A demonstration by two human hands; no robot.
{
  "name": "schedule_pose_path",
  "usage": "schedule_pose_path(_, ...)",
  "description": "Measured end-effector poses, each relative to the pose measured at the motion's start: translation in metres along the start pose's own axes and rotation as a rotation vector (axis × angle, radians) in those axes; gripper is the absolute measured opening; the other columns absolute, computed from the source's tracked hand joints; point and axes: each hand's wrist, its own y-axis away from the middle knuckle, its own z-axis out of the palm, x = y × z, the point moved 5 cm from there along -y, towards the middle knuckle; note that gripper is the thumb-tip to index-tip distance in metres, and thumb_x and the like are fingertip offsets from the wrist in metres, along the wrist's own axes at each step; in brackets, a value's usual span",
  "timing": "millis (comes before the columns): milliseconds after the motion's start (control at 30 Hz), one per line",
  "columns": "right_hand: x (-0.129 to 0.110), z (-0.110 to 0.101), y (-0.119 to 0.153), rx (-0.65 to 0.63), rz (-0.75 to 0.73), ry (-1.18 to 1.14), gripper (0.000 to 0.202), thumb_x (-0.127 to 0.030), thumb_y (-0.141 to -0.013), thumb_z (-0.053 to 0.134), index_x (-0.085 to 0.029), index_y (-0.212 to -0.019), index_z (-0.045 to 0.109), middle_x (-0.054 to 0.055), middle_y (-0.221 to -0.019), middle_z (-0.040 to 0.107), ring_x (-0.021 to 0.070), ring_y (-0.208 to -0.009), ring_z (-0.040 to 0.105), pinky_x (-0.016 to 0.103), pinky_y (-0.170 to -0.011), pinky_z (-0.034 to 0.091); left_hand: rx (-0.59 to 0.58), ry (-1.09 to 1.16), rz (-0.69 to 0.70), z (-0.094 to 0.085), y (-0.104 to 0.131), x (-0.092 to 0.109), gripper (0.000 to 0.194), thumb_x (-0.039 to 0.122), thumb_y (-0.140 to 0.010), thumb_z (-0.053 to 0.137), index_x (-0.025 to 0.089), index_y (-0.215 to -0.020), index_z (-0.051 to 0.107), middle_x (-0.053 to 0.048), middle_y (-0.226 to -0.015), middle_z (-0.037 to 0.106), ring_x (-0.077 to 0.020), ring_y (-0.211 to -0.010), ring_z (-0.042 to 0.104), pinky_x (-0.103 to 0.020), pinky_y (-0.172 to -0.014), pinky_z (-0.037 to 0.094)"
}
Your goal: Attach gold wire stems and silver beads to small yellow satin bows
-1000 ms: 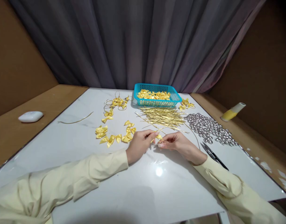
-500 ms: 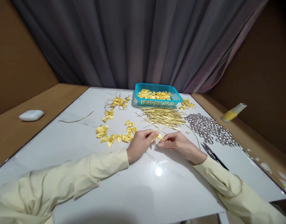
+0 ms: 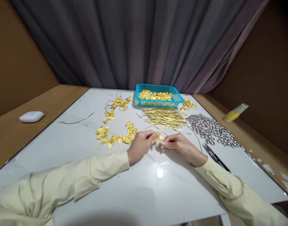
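My left hand (image 3: 141,145) is closed in a pinch on a small yellow ribbon bow (image 3: 160,137), which shows partly past the fingertips. Facing it, my right hand (image 3: 181,147) pinches a small silver bead (image 3: 162,146) just below the bow. Fingers cover much of both pieces, and I cannot tell whether they touch. Left of my hands, several yellow bows (image 3: 115,139) lie in a curved row on the white table (image 3: 134,191). Gold twist ties (image 3: 165,117) are heaped just beyond my fingertips.
A blue basket (image 3: 159,104) of bows stands at the back. Bows with gold cords (image 3: 120,102) lie left of it. Silver beads (image 3: 212,130) spread at right, near black thread snips (image 3: 216,158). A yellow-and-white tube (image 3: 235,113) and a white case (image 3: 31,116) sit at the sides.
My right fingers have shifted slightly, and the silver bead at their tips shows more plainly. My left hand and the bow are nearly still.
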Motion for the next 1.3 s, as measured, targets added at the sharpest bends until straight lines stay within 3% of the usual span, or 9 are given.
schedule_pose_path(233,-0.003,0.002,0.001,-0.048,0.003,-0.002,0.034,-0.043,-0.072,0.063,-0.011,-0.061,0.065,-0.003,-0.046,0.044,0.0059,-0.045,0.023,0.025,-0.045,0.014,0.006,0.021,-0.01,0.001,0.0,-0.002,0.037,0.042,-0.08,0.048,0.015,-0.055,0.052,0.006,-0.039,0.038,-0.0065,-0.036,0.032,-0.019,-0.037,0.026)
schedule_pose_path(467,-0.006,0.007,0.003,-0.165,0.012,-0.092,0.035,-0.043,-0.075,0.061,-0.012,-0.092,0.063,0.002,-0.064,0.058,0.0049,-0.043,0.021,0.025,-0.042,0.01,-0.003,0.046,-0.012,0.001,0.0,-0.003,0.037,0.042,-0.08,0.049,0.015,-0.055,0.052,0.006,-0.04,0.036,-0.0063,-0.036,0.032,-0.019,-0.037,0.025)
schedule_pose_path(800,-0.011,0.007,0.005,-0.13,-0.077,0.067,0.035,-0.046,-0.076,0.058,-0.014,-0.063,0.059,-0.004,-0.049,0.042,0.0058,-0.043,0.023,0.026,-0.044,0.013,-0.049,0.113,-0.042,0.004,0.0,-0.003,0.035,0.042,-0.079,0.051,0.015,-0.057,0.052,0.006,-0.041,0.039,-0.006,-0.035,0.034,-0.018,-0.036,0.027)
schedule_pose_path(1067,-0.007,0.013,0.003,-0.201,-0.026,0.123,0.035,-0.048,-0.075,0.059,-0.014,-0.066,0.059,-0.004,-0.049,0.045,0.0058,-0.042,0.027,0.024,-0.043,0.017,-0.077,0.174,-0.031,0.004,-0.001,-0.001,0.035,0.041,-0.079,0.052,0.015,-0.056,0.052,0.006,-0.045,0.044,-0.0058,-0.036,0.036,-0.019,-0.038,0.029)
schedule_pose_path(1167,-0.007,0.015,0.002,-0.216,-0.048,0.149,0.033,-0.046,-0.075,0.058,-0.013,-0.072,0.061,-0.003,-0.05,0.049,0.0059,-0.042,0.029,0.023,-0.043,0.019,-0.081,0.171,-0.028,0.004,-0.002,0.0,0.036,0.041,-0.079,0.052,0.015,-0.054,0.051,0.006,-0.041,0.041,-0.0059,-0.035,0.035,-0.019,-0.038,0.028)
schedule_pose_path(1300,-0.006,0.018,0.002,-0.242,-0.053,0.143,0.033,-0.044,-0.077,0.058,-0.011,-0.08,0.062,-0.002,-0.052,0.052,0.0054,-0.042,0.029,0.022,-0.043,0.02,-0.105,0.203,-0.023,0.005,-0.002,0.0,0.034,0.041,-0.077,0.054,0.014,-0.057,0.054,0.005,-0.047,0.047,-0.0056,-0.037,0.038,-0.019,-0.04,0.031)
